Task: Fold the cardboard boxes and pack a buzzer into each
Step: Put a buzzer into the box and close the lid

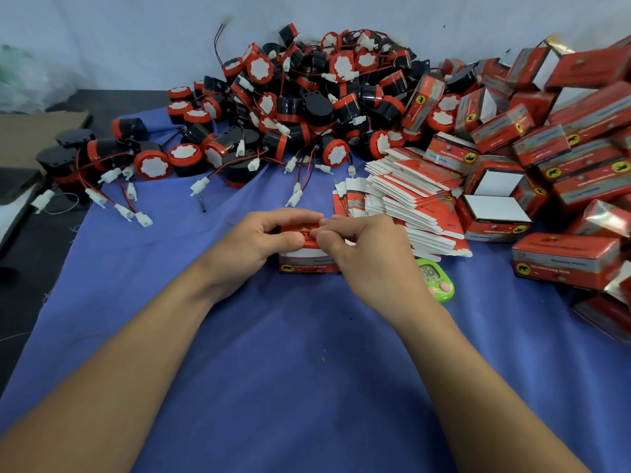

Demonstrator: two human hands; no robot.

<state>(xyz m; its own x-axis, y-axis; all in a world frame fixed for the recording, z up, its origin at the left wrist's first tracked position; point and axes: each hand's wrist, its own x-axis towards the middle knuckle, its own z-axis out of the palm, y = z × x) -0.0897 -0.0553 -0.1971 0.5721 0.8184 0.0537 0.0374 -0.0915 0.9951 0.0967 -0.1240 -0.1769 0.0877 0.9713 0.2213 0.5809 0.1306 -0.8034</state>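
Observation:
A small red cardboard box (309, 262) stands on the blue cloth (307, 370) at the centre. My left hand (259, 238) grips its top from the left, thumb on the front flap. My right hand (365, 254) pinches the top flap from the right, fingers curled over it. What is inside the box is hidden. A big heap of red-and-black buzzers (290, 107) with wires and white plugs lies behind. A fanned stack of flat unfolded boxes (409, 203) lies just right of my hands.
Folded red boxes (546, 148) are piled at the right, some with open ends. A green and pink timer (437, 278) sits right behind my right wrist. Loose white plugs (126, 206) trail on the cloth at the left. Brown cardboard (30, 131) lies far left.

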